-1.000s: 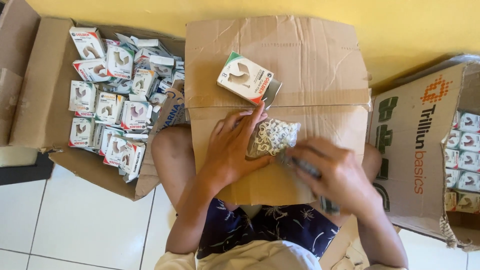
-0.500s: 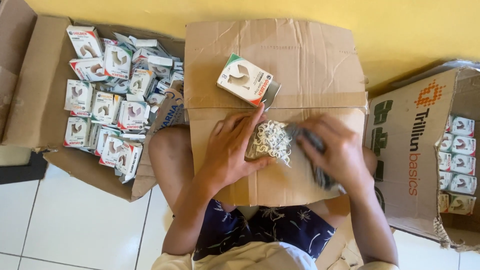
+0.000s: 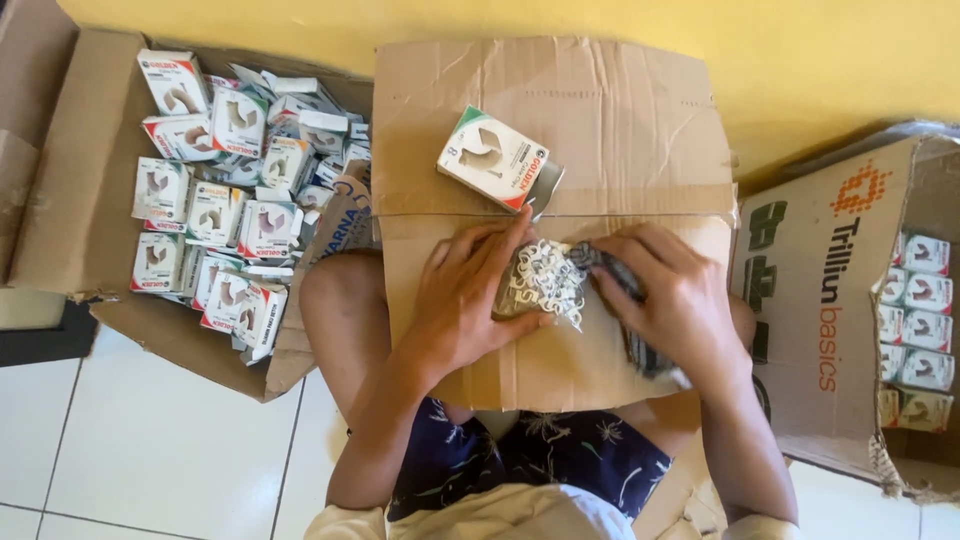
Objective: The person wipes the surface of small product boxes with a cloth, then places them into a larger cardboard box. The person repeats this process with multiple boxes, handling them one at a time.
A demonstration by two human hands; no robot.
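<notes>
A clear plastic bag of small white clips (image 3: pixel 545 282) lies on a flat brown cardboard sheet (image 3: pixel 620 130) resting across my lap. My left hand (image 3: pixel 465 300) presses on the bag's left side, fingers spread over it. My right hand (image 3: pixel 675 295) grips the bag's right end together with a dark object that is mostly hidden under the palm. A small white box with green and red trim (image 3: pixel 495 160) lies on the cardboard just above the bag, one end flap open.
An open cardboard carton (image 3: pixel 70 170) at the left holds several loose small white boxes (image 3: pixel 225 200). Another carton (image 3: pixel 830 300) at the right holds neatly stacked boxes (image 3: pixel 915 320). White floor tiles (image 3: pixel 150 460) lie below; a yellow wall is behind.
Both hands have drawn closer around the bag of clips. My right hand moved up and left onto the bag's right end. The small box has stayed put.
</notes>
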